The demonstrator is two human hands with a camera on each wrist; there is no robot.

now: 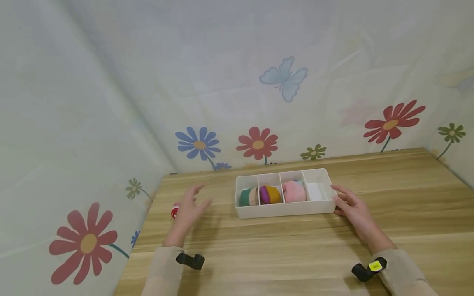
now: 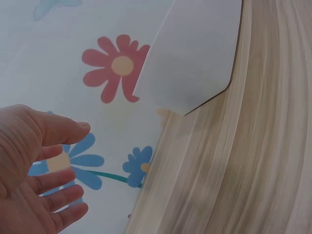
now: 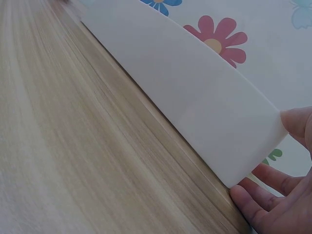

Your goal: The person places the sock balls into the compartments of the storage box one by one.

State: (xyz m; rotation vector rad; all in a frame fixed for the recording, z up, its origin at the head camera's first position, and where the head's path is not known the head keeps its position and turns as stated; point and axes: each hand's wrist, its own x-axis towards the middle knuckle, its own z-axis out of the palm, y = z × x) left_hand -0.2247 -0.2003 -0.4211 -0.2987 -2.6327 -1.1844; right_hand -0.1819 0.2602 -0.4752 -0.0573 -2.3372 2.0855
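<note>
The white four-compartment organizer box sits upright on the wood-grain table, its long side facing the person; it looks like thin, stiff plastic, probably light and a little slippery, best taken by its two short end walls and kept level. In it, from its left end, are a green-and-cream fabric roll, a purple-and-mustard roll and a pink roll, one per compartment; they should be soft and hard to damage. At the box's right end, the right hand holds the front corner, thumb by the rim, bent fingertips against the lower edge; how firmly, I cannot tell. Left of the box and apart from it, the left hand has its fingers parted and holds nothing. Farther left of the box, a red-and-white item is mostly hidden behind that hand, too covered to identify. The pale patch in the box's rightmost compartment is unclear, and both wrist views cut the box off or hide its inside.
</note>
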